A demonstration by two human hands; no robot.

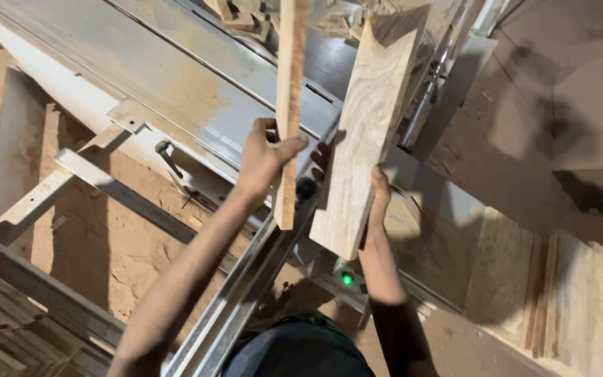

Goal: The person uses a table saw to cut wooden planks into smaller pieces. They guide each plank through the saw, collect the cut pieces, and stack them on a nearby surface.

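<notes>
From the head camera, looking down, both bare forearms reach forward and up from the bottom of the frame over a metal saw table (176, 77) dusted with sawdust; the left arm rises at a slant from the lower left, the right arm comes almost straight up from the bottom centre.

The left hand (263, 157) is closed around a narrow wooden strip (289, 105); the thumb lies across its near face and the fingers curl behind it; the strip stands nearly upright, its top running out of the frame and its lower end hanging just below the hand, above a long metal rail (246, 293).

The right hand (378, 192) grips a wide pale board (364, 132) at its right edge, low down; the thumb presses on the front face, and the fingers are hidden behind the wood; the board tilts slightly to the right, its lower corner hanging free near the wrist.

Strip and board are held side by side, close but apart; between them a dark knob shows on the machine.

A small green light (347, 279) glows below the board; cut boards (567, 293) are stacked at the lower right; sawdust covers the floor (106, 237) on the left.
</notes>
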